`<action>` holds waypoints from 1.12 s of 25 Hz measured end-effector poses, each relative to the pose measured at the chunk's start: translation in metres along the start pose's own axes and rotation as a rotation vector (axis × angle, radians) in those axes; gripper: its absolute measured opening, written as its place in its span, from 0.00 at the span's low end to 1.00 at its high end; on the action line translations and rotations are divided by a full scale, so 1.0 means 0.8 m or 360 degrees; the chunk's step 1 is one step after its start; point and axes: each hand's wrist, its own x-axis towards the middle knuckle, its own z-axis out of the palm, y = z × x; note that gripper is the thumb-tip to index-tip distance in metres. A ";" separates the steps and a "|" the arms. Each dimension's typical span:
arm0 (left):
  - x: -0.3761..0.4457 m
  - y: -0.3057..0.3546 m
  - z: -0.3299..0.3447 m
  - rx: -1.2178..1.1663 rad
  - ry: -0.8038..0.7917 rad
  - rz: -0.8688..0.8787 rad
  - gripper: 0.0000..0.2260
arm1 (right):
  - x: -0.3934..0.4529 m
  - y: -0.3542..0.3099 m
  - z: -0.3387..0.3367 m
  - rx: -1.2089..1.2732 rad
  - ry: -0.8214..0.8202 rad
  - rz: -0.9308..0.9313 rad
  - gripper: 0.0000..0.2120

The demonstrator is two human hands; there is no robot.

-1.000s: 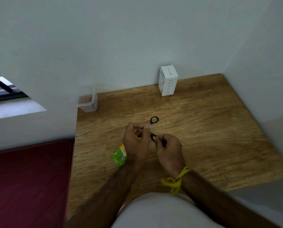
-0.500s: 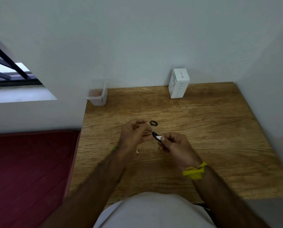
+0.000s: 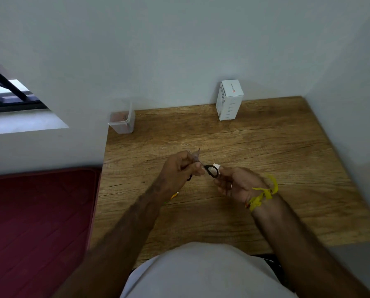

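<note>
Black plastic, by the look of it, makes the handle loop of what seems to be a small pair of scissors, held in the air above the middle of the table, between the two hands. Its long axis slants from the thin metal tips, which point away and to the left, down to the loop on the near right.

The left hand has its fingers curled round the shaft. The right hand pinches the loop, where a small white piece sits against it. What that piece is I cannot tell. The right hand is the nearer to the loop, so any work on that end probably falls to it while the left steadies the tool.

Counted: one loop plainly seen, one dark bit below the left hand that may be the second, and one white piece.

A knotted yellow thread circles the right wrist. One sliver of yellow and green wrapper shows beside the left forearm. At the back of the table stand one white carton and, well apart at the left corner, one clear plastic container. A red mattress lies to the left, under a barred window.
</note>
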 end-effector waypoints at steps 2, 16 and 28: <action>-0.010 0.001 0.011 -0.0171 0.0101 -0.0082 0.05 | 0.011 0.011 0.002 0.0067 0.0242 -0.0316 0.07; -0.035 -0.007 0.037 -0.0590 0.0060 -0.0243 0.09 | -0.006 0.049 0.012 -0.1071 0.0502 -0.2301 0.06; -0.044 -0.003 0.037 -0.0539 -0.0003 -0.0120 0.10 | 0.000 0.046 0.021 -0.1424 0.0517 -0.2412 0.06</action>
